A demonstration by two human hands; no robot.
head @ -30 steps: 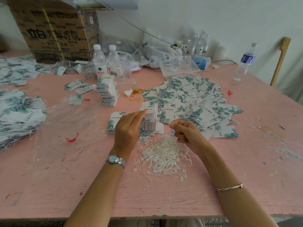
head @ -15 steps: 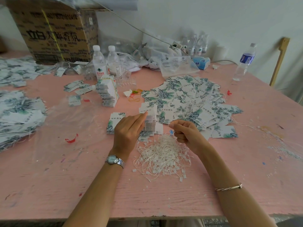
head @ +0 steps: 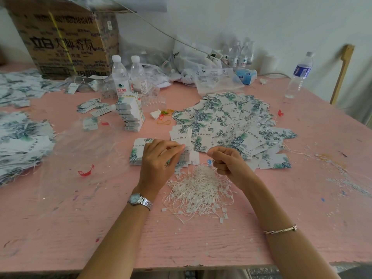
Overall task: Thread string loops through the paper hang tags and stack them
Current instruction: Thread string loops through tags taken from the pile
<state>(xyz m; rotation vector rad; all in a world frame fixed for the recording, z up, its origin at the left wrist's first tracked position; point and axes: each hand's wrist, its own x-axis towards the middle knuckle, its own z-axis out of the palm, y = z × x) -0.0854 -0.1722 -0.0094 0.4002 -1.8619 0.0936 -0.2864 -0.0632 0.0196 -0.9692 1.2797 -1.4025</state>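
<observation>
**A:** Head view. How are the fingers sitting?

**B:** The left hand (head: pixel 161 158) is pinching the top hang tag (head: pixel 181 135) of the stack (head: pixel 188 156) in front of it, thumb and forefinger clamped on the tag's near edge. The right hand (head: pixel 227 164) is curling, fingertips pressing together on what looks to be a string loop. The strand is too thin to confirm.

**A:** Which relation is the next move turning on?

**B:** The tag is lying just left of the right fingertips, with a narrow gap between. Its long axis appears to be running away from the person. The left hand is nearer the tag, and the hole is hidden.

**A:** Counts?

**B:**
- Two hands are working.
- One string pile (head: pixel 201 190) is lying on the pink surface (head: pixel 80 228) below both hands, its loops too tangled to count.
- A second, flat stack (head: pixel 137 152) is lying beside the left hand.
- One wide spread of tags (head: pixel 231 121) is lying beyond the right hand, uncountable.
- Two water bottles (head: pixel 128 77) are standing near the cardboard box (head: pixel 64 41).
</observation>
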